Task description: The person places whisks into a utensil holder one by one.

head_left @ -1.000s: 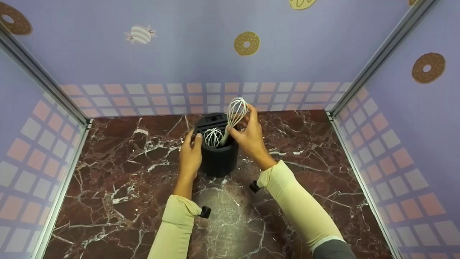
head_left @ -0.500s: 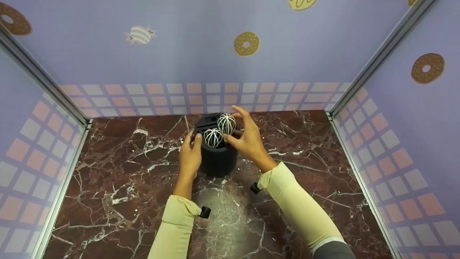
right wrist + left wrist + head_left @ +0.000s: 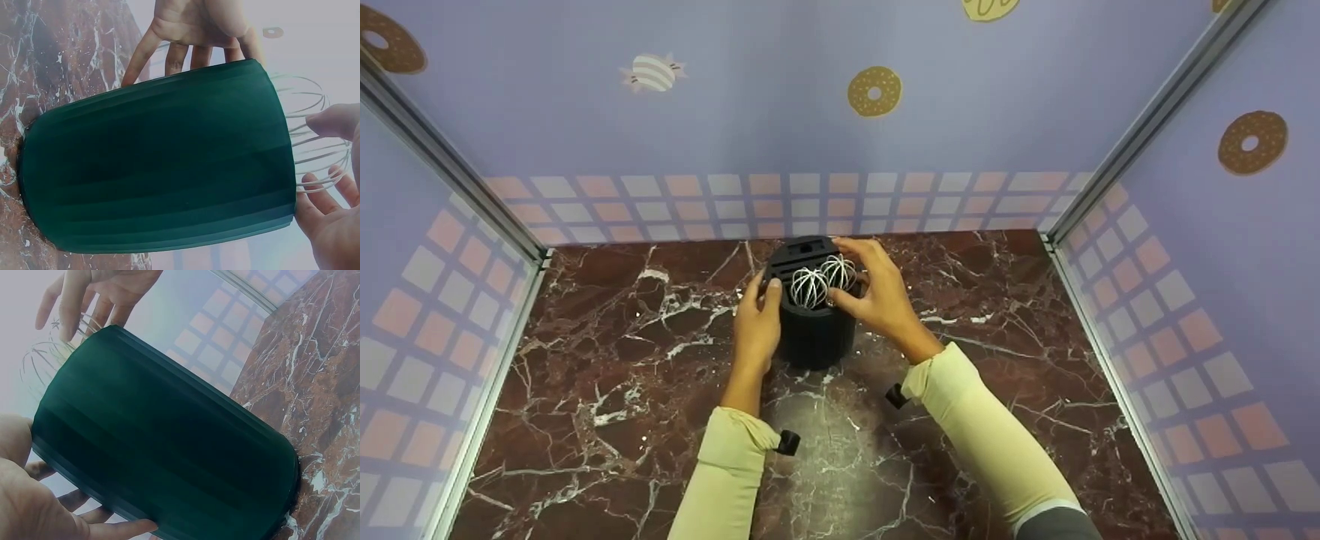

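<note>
A ribbed cylindrical utensil holder, black in the head view and dark green in the wrist views, stands upright on the marble surface. Inside it are two whisks, their wire heads rising above the rim. My left hand grips the holder's left side, thumb near the rim and fingers spread around the wall. At the right whisk is my right hand, fingers loosely bent around its wires. In the right wrist view the right thumb overlaps those wires. The left whisk leans beside it. Both whisk handles are hidden.
Slots cross the rear part of the holder's top. Patterned lilac walls enclose the dark red marble surface at the back and both sides. The holder stands close to the back wall.
The right whisk has gone down into the holder, from well above the rim to level with the other whisk. My right hand has lowered and loosened around it. The left hand has stayed put.
</note>
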A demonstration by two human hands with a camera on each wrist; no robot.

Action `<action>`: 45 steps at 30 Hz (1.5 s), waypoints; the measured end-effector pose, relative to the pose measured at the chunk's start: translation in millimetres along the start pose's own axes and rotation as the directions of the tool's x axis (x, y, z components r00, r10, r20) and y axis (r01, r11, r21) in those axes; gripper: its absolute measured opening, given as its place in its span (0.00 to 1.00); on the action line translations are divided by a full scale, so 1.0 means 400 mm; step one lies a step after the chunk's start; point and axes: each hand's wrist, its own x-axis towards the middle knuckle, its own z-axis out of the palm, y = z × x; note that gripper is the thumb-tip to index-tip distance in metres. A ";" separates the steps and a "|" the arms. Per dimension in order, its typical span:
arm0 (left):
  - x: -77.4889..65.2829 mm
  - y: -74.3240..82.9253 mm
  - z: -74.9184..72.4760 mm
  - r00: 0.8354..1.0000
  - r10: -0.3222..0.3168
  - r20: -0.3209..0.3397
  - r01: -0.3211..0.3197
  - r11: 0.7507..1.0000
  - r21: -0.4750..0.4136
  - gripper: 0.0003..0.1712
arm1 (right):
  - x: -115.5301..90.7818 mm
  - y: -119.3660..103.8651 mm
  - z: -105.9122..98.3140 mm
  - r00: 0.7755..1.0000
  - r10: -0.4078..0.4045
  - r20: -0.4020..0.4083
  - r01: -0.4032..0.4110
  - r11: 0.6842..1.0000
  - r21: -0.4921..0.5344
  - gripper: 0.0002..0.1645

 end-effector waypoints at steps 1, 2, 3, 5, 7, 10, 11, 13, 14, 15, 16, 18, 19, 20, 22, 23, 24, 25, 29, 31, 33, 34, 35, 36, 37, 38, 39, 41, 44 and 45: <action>0.000 0.000 0.000 1.000 -0.001 -0.002 0.001 1.000 0.000 0.31 | 0.000 0.000 0.000 1.000 -0.002 0.003 0.002 1.000 0.006 0.43; -0.001 0.000 0.000 1.000 -0.001 -0.006 0.001 1.000 0.000 0.30 | 0.000 -0.001 0.000 1.000 -0.001 0.006 0.001 1.000 0.006 0.43; 0.000 0.000 0.000 1.000 -0.002 -0.006 0.002 1.000 -0.001 0.30 | 0.000 -0.003 0.001 1.000 0.003 0.008 -0.003 1.000 0.008 0.42; 0.000 0.000 0.000 1.000 -0.001 -0.008 0.001 1.000 -0.006 0.30 | 0.001 -0.006 0.001 1.000 0.009 0.010 -0.010 1.000 0.012 0.42; 0.001 0.000 0.000 1.000 0.002 -0.010 -0.002 1.000 -0.009 0.30 | 0.002 -0.010 0.003 1.000 0.013 0.012 -0.013 1.000 0.019 0.42; 0.002 -0.002 -0.001 1.000 0.009 -0.012 -0.009 1.000 -0.010 0.30 | 0.003 -0.010 0.006 1.000 0.008 0.008 -0.008 0.999 0.046 0.42; 0.002 -0.003 -0.002 1.000 0.010 -0.013 -0.010 1.000 -0.011 0.30 | 0.002 -0.009 0.007 1.000 0.005 0.008 -0.005 0.998 0.060 0.42; 0.000 -0.004 -0.003 1.000 0.012 -0.012 -0.012 1.000 -0.013 0.30 | 0.001 -0.007 0.006 1.000 0.002 0.012 -0.003 0.997 0.082 0.40; -0.001 -0.005 -0.003 1.000 0.013 -0.012 -0.013 1.000 -0.013 0.30 | 0.000 -0.005 0.005 1.000 0.002 0.013 -0.004 0.996 0.088 0.40; -0.002 -0.005 -0.003 1.000 0.014 -0.013 -0.014 1.000 -0.011 0.30 | 0.000 -0.003 0.003 1.000 0.000 0.015 -0.001 0.995 0.097 0.39; -0.003 -0.004 -0.003 1.000 0.015 -0.013 -0.015 1.000 -0.009 0.30 | -0.001 -0.001 0.001 1.000 -0.002 0.017 0.000 0.995 0.103 0.39; -0.007 -0.002 -0.002 1.000 0.019 -0.014 -0.019 1.000 -0.008 0.30 | -0.003 0.003 -0.004 1.000 -0.006 0.016 0.004 0.994 0.109 0.37; -0.008 -0.001 0.000 1.000 0.020 -0.015 -0.020 1.000 -0.005 0.30 | -0.003 0.006 -0.006 1.000 -0.009 0.013 0.007 0.994 0.114 0.37; -0.008 0.000 0.002 1.000 0.022 -0.016 -0.022 1.000 -0.006 0.30 | -0.002 0.008 -0.009 1.000 -0.013 0.008 0.012 0.993 0.118 0.36; -0.009 0.002 0.006 1.000 0.021 -0.014 -0.021 1.000 -0.008 0.31 | -0.003 0.012 -0.013 1.000 -0.014 -0.004 0.015 0.992 0.123 0.34; -0.010 0.002 0.008 1.000 0.019 -0.014 -0.019 1.000 -0.007 0.31 | -0.003 0.014 -0.016 1.000 -0.011 -0.012 0.012 0.992 0.123 0.33; -0.011 0.003 0.010 1.000 0.016 -0.014 -0.016 1.000 -0.006 0.31 | -0.004 0.015 -0.018 1.000 -0.006 -0.018 0.008 0.993 0.121 0.32; -0.012 0.003 0.013 1.000 0.012 -0.015 -0.012 1.000 -0.004 0.31 | -0.005 0.016 -0.021 1.000 0.000 -0.022 0.002 0.993 0.116 0.31; -0.018 0.002 0.022 1.000 0.002 -0.011 -0.002 1.000 -0.004 0.31 | -0.011 0.019 -0.030 0.999 0.026 -0.033 -0.022 0.994 0.105 0.28; -0.020 0.001 0.024 1.000 0.001 -0.010 -0.001 1.000 -0.004 0.31 | -0.014 0.020 -0.033 0.999 0.035 -0.033 -0.031 0.993 0.113 0.28; -0.022 0.002 0.026 1.000 0.002 -0.008 -0.002 1.000 -0.002 0.31 | -0.017 0.021 -0.038 0.999 0.036 -0.035 -0.031 0.991 0.134 0.28; -0.024 0.002 0.027 1.000 -0.001 -0.009 0.001 1.000 0.001 0.32 | -0.019 0.020 -0.040 0.999 0.036 -0.034 -0.031 0.989 0.143 0.28; -0.025 0.003 0.027 1.000 -0.002 -0.009 0.002 1.000 0.000 0.31 | -0.022 0.020 -0.043 0.999 0.036 -0.035 -0.030 0.988 0.155 0.29; -0.025 0.005 0.027 1.000 -0.002 -0.007 0.002 1.000 -0.005 0.31 | -0.025 0.020 -0.046 0.999 0.037 -0.038 -0.031 0.986 0.162 0.29; -0.025 0.006 0.027 1.000 -0.003 -0.004 0.003 1.000 -0.009 0.31 | -0.028 0.021 -0.049 0.998 0.036 -0.043 -0.028 0.985 0.171 0.29; -0.025 0.007 0.026 1.000 -0.007 -0.001 0.007 1.000 -0.013 0.30 | -0.032 0.021 -0.053 0.998 0.035 -0.050 -0.025 0.983 0.183 0.29; -0.025 0.009 0.025 1.000 -0.011 0.004 0.011 1.000 -0.019 0.30 | -0.036 0.023 -0.058 0.998 0.033 -0.058 -0.021 0.981 0.193 0.29; -0.025 0.013 0.019 1.000 -0.016 0.018 0.016 1.000 -0.023 0.30 | -0.043 0.026 -0.071 0.997 0.032 -0.076 -0.015 0.977 0.215 0.29; -0.026 0.020 0.001 0.999 -0.024 0.049 0.022 0.999 0.029 0.33 | -0.049 0.030 -0.103 0.993 0.035 -0.112 -0.011 0.977 0.212 0.28; -0.026 0.023 -0.008 0.998 -0.025 0.054 0.022 0.998 0.053 0.34 | -0.049 0.033 -0.118 0.992 0.034 -0.125 -0.009 0.981 0.193 0.28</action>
